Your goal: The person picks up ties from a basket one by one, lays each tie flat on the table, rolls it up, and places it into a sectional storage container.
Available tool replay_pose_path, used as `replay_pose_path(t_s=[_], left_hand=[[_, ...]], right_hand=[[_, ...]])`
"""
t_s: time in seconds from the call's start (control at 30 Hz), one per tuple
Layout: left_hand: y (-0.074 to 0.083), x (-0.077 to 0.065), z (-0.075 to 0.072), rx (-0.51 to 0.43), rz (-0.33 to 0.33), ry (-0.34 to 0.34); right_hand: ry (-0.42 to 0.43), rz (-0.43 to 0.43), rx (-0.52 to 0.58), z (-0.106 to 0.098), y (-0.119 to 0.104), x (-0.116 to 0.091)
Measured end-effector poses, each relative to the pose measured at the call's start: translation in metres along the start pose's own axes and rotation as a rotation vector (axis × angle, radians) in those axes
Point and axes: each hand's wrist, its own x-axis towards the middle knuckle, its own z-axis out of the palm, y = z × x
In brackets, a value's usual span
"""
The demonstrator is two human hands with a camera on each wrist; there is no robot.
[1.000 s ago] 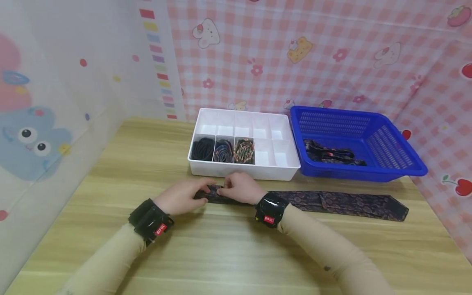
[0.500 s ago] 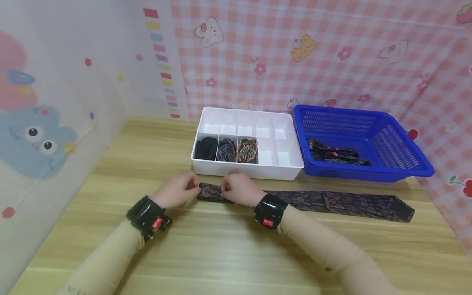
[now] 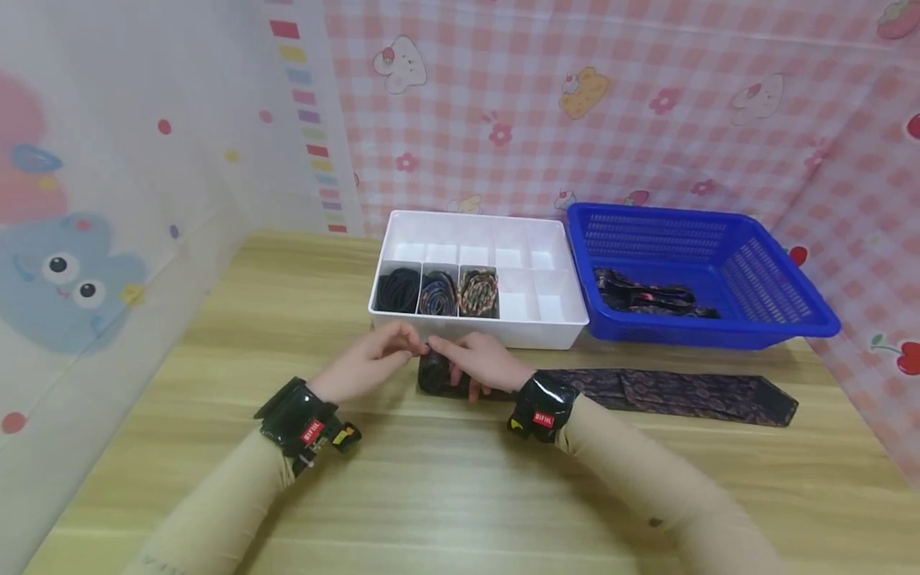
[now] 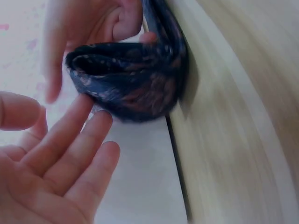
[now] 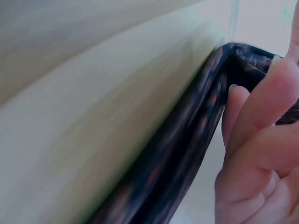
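A dark patterned necktie (image 3: 690,393) lies lengthwise along the wooden table, its pointed end at the right. Its left end is turned up into a small roll (image 4: 131,88). My left hand (image 3: 370,363) is at the roll's left side; in the left wrist view its fairly straight fingertips touch the cloth. My right hand (image 3: 492,363) holds the roll from the right, thumb stretched toward the left hand and fingers bent behind the fold. In the right wrist view, those bent fingers (image 5: 252,154) sit against the folded tie, and part of the roll is hidden behind them.
Just behind the hands stands a white divided box (image 3: 477,331) with a rolled tie in each of three front compartments. To its right, a blue plastic basket (image 3: 719,335) holds several dark folded ties (image 3: 647,297). Printed cloth (image 3: 611,152) hangs along the back and sides.
The necktie's flat left end has been turned over into a roll and shifted right. My left hand, apart from the tie half a second ago, has moved right and touches it again.
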Motion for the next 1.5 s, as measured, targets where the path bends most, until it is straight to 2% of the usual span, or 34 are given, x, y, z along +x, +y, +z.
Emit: replay_pose_path(t_s=[0.1,0.2,0.33,0.43,0.53,0.63,0.73,0.8,0.9,1.03,1.17,1.3,1.4,1.5], left_hand=[[0.004,0.006,0.012,0.006,0.021,-0.054],[0.006,0.012,0.023,0.072,0.012,-0.094],[0.006,0.018,0.038,0.229,0.016,-0.143],[0.007,0.021,0.048,0.364,0.06,-0.185],[0.008,0.022,0.053,0.425,0.095,-0.217],[0.007,0.019,0.049,0.375,0.072,-0.186],[0.001,0.014,0.039,0.339,0.009,-0.067],[-0.004,0.01,0.033,0.356,-0.048,0.0],[-0.009,0.004,0.025,0.376,-0.114,0.015],[-0.012,-0.002,0.019,0.345,-0.151,0.015],[-0.01,-0.004,0.016,0.284,-0.146,0.07],[-0.003,-0.002,0.014,0.178,-0.093,0.086],[0.002,0.003,0.016,0.09,-0.039,0.05],[0.007,0.008,0.022,0.058,0.008,-0.019]], right_hand=[[0.004,0.022,0.003,-0.009,0.009,-0.007],[-0.004,0.02,-0.019,-0.017,0.017,-0.014],[-0.007,-0.001,-0.113,-0.023,0.028,-0.021],[0.013,-0.012,-0.189,-0.025,0.034,-0.024],[0.039,-0.022,-0.222,-0.025,0.036,-0.026],[0.059,-0.047,-0.231,-0.022,0.033,-0.025],[0.072,-0.07,-0.231,-0.018,0.031,-0.023],[0.079,-0.084,-0.241,-0.016,0.029,-0.022],[0.081,-0.087,-0.25,-0.014,0.024,-0.02],[0.084,-0.092,-0.251,-0.009,0.016,-0.017],[0.093,-0.089,-0.193,-0.006,0.015,-0.015],[0.064,-0.029,-0.016,-0.01,0.016,-0.017],[0.04,0.008,0.076,-0.015,0.018,-0.021],[0.02,0.021,0.076,-0.02,0.022,-0.024]])
